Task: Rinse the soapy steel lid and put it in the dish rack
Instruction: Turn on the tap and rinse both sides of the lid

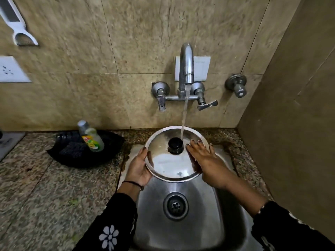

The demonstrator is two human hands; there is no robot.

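A round steel lid (168, 163) with a black knob (175, 144) is held over the steel sink (199, 205), top face up. Water falls from the wall tap (185, 66) onto the lid just right of the knob. My left hand (138, 165) grips the lid's left rim from below. My right hand (206, 160) lies flat on the lid's right side, fingers spread, fingertips near the stream. No dish rack is in view.
A black tray (72, 158) on the granite counter (45, 196) left of the sink holds a dish-soap bottle (91, 136) and a dark scrubber (71, 150). Tap handles (206, 105) stick out below the spout. A tiled side wall (293, 124) closes in the right.
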